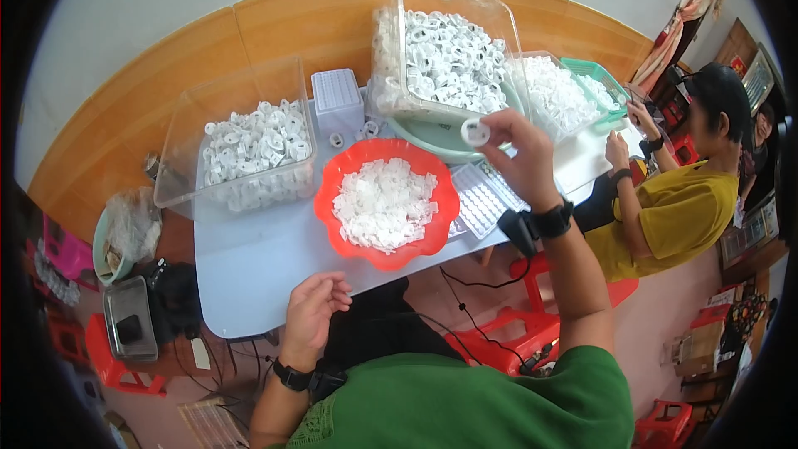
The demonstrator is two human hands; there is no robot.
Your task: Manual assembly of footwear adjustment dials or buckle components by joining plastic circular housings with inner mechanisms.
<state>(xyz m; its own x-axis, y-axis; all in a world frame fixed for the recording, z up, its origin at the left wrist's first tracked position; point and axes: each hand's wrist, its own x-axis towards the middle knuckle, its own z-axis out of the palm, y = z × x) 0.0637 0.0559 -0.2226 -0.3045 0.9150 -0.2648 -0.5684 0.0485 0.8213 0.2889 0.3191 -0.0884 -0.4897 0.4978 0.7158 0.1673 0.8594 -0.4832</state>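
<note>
Between thumb and fingers, my right hand (525,151) pinches a small round white plastic part (475,132) with a dark spot in its middle. It is raised in front of a large clear bin (402,41) heaped with similar white and dark parts. My left hand (314,309) hovers by the table's front edge, fingers loosely bent and nothing visible in them. Between the hands and the bins, a red scalloped bowl (328,224) holds many small translucent white pieces (384,199).
On the pale table (237,274), a second clear bin (174,191) of white parts stands left. White gridded trays (478,199) lie right of the bowl; a stack of them (338,91) stands behind. A co-worker in a yellow shirt (677,208) sits at the right near a green basket (615,87).
</note>
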